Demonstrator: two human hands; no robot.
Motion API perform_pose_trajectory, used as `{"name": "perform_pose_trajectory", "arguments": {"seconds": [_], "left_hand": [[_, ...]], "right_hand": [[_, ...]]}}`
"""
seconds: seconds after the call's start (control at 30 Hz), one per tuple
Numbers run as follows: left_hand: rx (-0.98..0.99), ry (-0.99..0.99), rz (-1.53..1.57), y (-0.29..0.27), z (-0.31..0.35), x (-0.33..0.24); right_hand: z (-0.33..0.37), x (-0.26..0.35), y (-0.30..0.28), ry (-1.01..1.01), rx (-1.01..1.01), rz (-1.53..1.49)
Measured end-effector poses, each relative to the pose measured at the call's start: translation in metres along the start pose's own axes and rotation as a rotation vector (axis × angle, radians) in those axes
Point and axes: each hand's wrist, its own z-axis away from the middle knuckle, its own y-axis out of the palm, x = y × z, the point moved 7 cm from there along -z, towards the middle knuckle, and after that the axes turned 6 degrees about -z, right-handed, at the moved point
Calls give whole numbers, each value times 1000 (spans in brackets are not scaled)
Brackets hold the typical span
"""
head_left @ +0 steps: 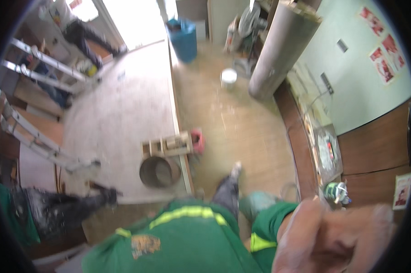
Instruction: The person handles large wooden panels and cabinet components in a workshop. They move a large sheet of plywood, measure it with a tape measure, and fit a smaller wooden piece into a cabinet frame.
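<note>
My right hand [333, 236] looms large and blurred at the lower right, close to the camera, with pale dust on its skin. Its thumb and fingers are bent but apart, with a dark hollow between them, and I see nothing held there. A green sleeve [274, 223] with a yellow band leads to it. My left hand is out of the picture. Beyond the right hand, a green and white container [336, 193] stands by the wall. Near it lies a clear plastic tray or bag [327, 154] with a red and green item inside.
Two aluminium ladders [46, 141] stand left, with people [85, 38] nearby. Ahead are a wooden box [167, 144], a round drum [160, 173], a pink bucket [197, 142], a white bucket [228, 77] and a blue bin [182, 41]. A tall roll [280, 50] leans right.
</note>
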Motion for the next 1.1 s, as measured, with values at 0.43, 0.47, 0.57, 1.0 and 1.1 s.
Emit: {"name": "perform_pose_trajectory", "arguments": {"seconds": [0.43,0.47,0.57,1.0,1.1], "left_hand": [[37,42,60,34,-58,-275],[41,77,38,38,-66,-296],[35,175,-2,29,-96,-363],[198,-43,159,45,-195,-437],[261,-82,134,23,-221,-469]], "right_hand": [[-90,-39,-209,121,65,-159],[-98,-44,-224,134,65,-188],[-132,-51,-249,129,90,-257],[-48,-390,-532,1048,-322,213],[110,-452,-636,1300,-271,539]]}}
